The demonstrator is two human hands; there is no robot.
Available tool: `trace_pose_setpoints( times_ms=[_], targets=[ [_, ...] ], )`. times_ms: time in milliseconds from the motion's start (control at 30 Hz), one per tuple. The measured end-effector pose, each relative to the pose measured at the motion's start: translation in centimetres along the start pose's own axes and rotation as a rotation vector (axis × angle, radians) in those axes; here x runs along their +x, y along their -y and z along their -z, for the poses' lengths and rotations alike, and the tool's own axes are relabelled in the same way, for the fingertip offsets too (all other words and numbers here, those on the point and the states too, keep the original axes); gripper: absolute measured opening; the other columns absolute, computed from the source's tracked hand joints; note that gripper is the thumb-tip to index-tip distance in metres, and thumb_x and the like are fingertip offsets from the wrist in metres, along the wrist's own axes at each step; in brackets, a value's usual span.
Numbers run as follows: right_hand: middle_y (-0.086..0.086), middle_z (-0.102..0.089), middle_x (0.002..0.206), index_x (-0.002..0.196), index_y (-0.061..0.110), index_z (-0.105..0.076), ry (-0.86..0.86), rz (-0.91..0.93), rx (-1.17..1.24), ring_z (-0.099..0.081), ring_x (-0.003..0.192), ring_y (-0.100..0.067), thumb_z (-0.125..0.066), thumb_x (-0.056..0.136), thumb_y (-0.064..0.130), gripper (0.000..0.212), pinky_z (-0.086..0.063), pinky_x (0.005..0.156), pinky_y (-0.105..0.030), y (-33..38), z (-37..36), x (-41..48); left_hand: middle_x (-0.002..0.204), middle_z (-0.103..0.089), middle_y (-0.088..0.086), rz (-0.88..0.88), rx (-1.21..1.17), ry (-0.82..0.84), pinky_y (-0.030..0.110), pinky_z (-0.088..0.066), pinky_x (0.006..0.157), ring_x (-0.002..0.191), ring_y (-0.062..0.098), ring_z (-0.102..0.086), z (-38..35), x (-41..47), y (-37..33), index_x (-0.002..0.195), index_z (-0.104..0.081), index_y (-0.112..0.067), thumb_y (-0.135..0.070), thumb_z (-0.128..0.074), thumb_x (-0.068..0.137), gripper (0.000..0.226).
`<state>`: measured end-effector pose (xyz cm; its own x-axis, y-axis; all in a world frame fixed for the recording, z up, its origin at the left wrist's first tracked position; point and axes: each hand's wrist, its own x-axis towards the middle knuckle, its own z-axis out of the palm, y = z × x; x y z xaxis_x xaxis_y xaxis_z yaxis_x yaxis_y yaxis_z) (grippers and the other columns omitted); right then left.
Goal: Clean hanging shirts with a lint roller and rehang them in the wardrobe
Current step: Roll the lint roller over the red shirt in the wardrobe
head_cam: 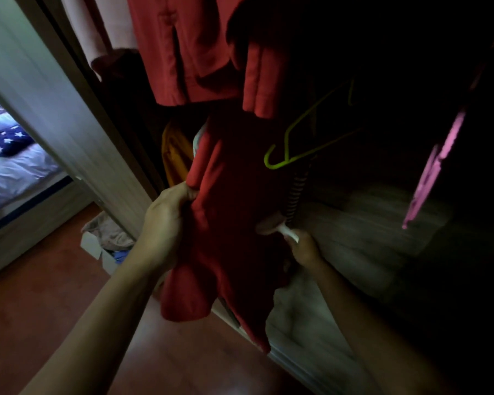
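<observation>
At the wardrobe's open front, left hand (pixel 169 220) bunches the red shirt (pixel 234 223); right hand (pixel 303 246) grips the lint roller (pixel 271 225) against it. Tugging hard could slip it off (hanger unseen) near the yellow-green hanger (pixel 291 149).

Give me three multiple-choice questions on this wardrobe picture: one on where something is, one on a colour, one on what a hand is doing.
1. Where is the lint roller?
A. on the floor
B. against the red shirt
C. on the bed

2. What colour is the empty hanger?
A. yellow-green
B. black
C. white

3. What is the left hand doing?
A. hanging free
B. holding the hanger
C. gripping the shirt's edge

Answers: B, the right hand presses it there; A, it shows bright against the dark; C, cloth is bunched in its fingers.
</observation>
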<state>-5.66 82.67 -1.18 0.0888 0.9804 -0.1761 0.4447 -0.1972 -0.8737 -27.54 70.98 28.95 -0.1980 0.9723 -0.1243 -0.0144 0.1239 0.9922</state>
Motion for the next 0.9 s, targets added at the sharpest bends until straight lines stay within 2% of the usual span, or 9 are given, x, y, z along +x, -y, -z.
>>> trace_pose_setpoints(
  times_ms=[267,467,567,633,733,767,800,833,900],
  targets=[
    [-0.019,-0.067,0.121,0.123,0.0,-0.063,0.025,-0.22,-0.143,-0.061,0.115,-0.034,-0.058,0.099,0.024,0.034,-0.044,0.088,-0.03,-3.5,-1.3,-1.1,0.077,-0.062,0.005,0.004,-0.028,-0.038,0.026,-0.05,0.058,0.066,0.013,-0.06,0.7,0.4,0.2,0.077,-0.062,-0.013,-0.013,-0.049,0.09,0.018],
    [-0.005,-0.065,0.109,0.118,-0.002,-0.066,-0.211,0.127,-0.077,-0.059,0.105,-0.018,-0.053,0.101,0.01,0.025,-0.039,0.08,-0.016,3.6,3.4,1.8,0.071,-0.062,0.0,-0.007,-0.013,-0.038,0.025,-0.047,0.054,0.06,0.01,-0.058,0.2,0.4,0.5,0.071,-0.06,-0.014,-0.011,-0.049,0.09,0.022],
    [-0.004,-0.068,0.08,0.08,0.003,-0.071,-0.31,0.123,0.125,-0.065,0.075,-0.012,-0.044,0.092,-0.002,0.031,-0.044,0.059,-0.017,8.5,6.5,2.5,0.051,-0.058,-0.009,-0.029,0.02,0.011,0.018,-0.044,0.045,0.046,0.004,-0.055,-0.1,0.2,0.6,0.07,-0.055,-0.011,-0.009,-0.045,0.092,0.024],
    [-0.007,-0.067,0.059,0.056,0.005,-0.071,-0.54,0.378,-0.078,-0.066,0.054,-0.013,-0.037,0.074,-0.001,0.039,-0.05,0.051,-0.018,10.1,8.0,3.4,0.058,-0.06,-0.004,-0.033,0.054,0.036,0.024,-0.045,0.051,0.055,0.01,-0.056,-0.2,0.2,0.7,0.071,-0.057,-0.01,-0.011,-0.045,0.091,0.023],
    [-0.028,-0.062,0.123,0.124,-0.012,-0.056,-0.504,0.187,0.094,-0.061,0.117,-0.033,-0.045,0.097,0.0,0.032,-0.05,0.09,-0.027,13.0,9.0,2.8,0.083,-0.058,0.009,-0.002,0.059,0.024,0.034,-0.044,0.062,0.07,0.02,-0.055,0.1,0.8,1.1,0.073,-0.061,-0.013,-0.016,-0.05,0.088,0.02],
    [-0.028,-0.062,0.122,0.123,-0.012,-0.056,-0.523,0.209,0.007,-0.062,0.115,-0.034,-0.059,0.093,0.005,0.035,-0.051,0.083,-0.024,14.1,9.2,1.6,0.09,-0.058,0.012,0.005,0.071,0.026,0.034,-0.045,0.063,0.074,0.021,-0.057,0.3,1.0,1.2,0.073,-0.064,-0.014,-0.018,-0.051,0.087,0.019],
    [-0.027,-0.069,0.102,0.104,-0.011,-0.067,-0.344,0.217,0.147,-0.07,0.095,-0.031,-0.077,0.078,0.006,0.033,-0.051,0.066,-0.02,14.9,9.0,0.7,0.095,-0.058,0.013,0.014,0.074,0.026,0.035,-0.046,0.064,0.077,0.022,-0.057,0.3,1.2,1.4,0.074,-0.066,-0.015,-0.02,-0.052,0.087,0.019],
    [-0.022,-0.07,0.077,0.08,-0.005,-0.07,-0.431,0.235,0.097,-0.071,0.069,-0.026,-0.088,0.061,0.005,0.028,-0.046,0.05,-0.021,14.9,8.8,0.3,0.095,-0.058,0.012,0.02,0.074,0.027,0.035,-0.045,0.064,0.077,0.022,-0.057,0.2,1.2,1.5,0.074,-0.066,-0.017,-0.02,-0.052,0.087,0.019],
    [-0.014,-0.064,0.073,0.078,0.007,-0.065,-0.367,0.271,0.064,-0.061,0.062,-0.02,-0.079,0.076,0.007,0.013,-0.043,0.054,-0.026,13.1,7.3,-0.1,0.084,-0.057,0.008,0.004,0.056,0.027,0.032,-0.043,0.062,0.071,0.019,-0.054,0.2,1.2,1.5,0.075,-0.062,-0.017,-0.017,-0.05,0.09,0.019]
  ],
)
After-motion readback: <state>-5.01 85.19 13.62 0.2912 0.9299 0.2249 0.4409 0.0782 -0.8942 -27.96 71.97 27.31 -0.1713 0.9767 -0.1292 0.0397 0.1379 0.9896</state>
